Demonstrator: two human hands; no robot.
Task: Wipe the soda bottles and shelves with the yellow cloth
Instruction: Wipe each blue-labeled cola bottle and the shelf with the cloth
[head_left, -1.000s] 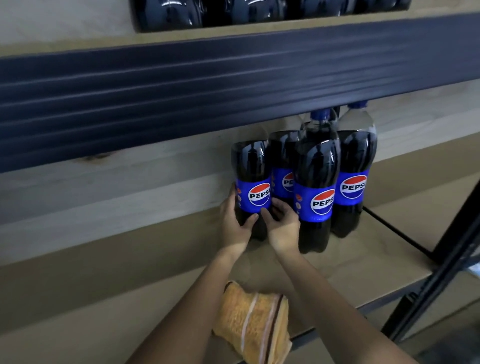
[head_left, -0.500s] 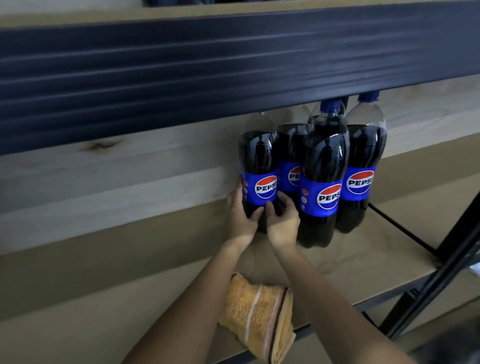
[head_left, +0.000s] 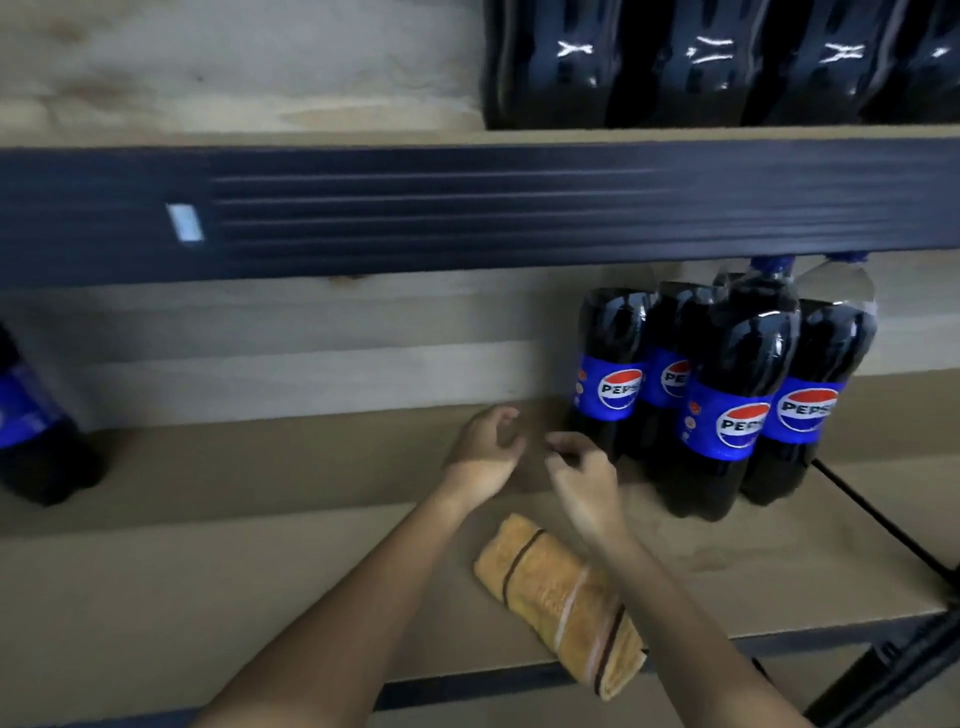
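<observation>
- Both hands hover over the lower shelf (head_left: 260, 597), nothing in either: left hand (head_left: 485, 452) loosely curled and empty, right hand (head_left: 584, 475) the same, fingers half bent, just left of the soda bottles (head_left: 727, 395).
- The bottles stand upright in a tight cluster at the back right, labels facing out; the right hand is the nearer one, close to the leftmost bottle, though contact can't be made out.
- The yellow cloth (head_left: 563, 603) lies folded on the shelf near the front edge, below the hands, between the two forearms.
- Its long axis runs diagonally, far-left to near-right, one end overhanging the edge.
- Likely next: reach back down for the cloth, and the right wrist sits closest to it.
- One lone bottle (head_left: 31, 415) stands far left; more bottles (head_left: 701, 62) are on the upper shelf.
</observation>
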